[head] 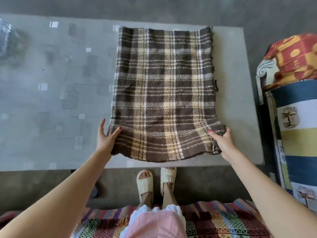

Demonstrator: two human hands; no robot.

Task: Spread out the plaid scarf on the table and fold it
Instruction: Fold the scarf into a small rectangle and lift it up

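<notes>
The plaid scarf [164, 93], brown with cream and white stripes, lies as a folded rectangle on the right half of the grey glass table [51, 100], reaching from the far edge almost to the near edge. My left hand [105, 138] grips its near left corner, thumb on top of the cloth and fingers stretched along the left edge. My right hand [221, 141] pinches the near right corner, where the fabric is bunched up. The near edge of the scarf is slightly wavy between my hands.
A chair arm [262, 69] with a red and yellow patterned cloth [295, 57] and a striped cushion [298, 134] stands close to the table's right side. A blurred glass object [6, 38] sits at the far left. A striped rug [214, 220] lies under my feet.
</notes>
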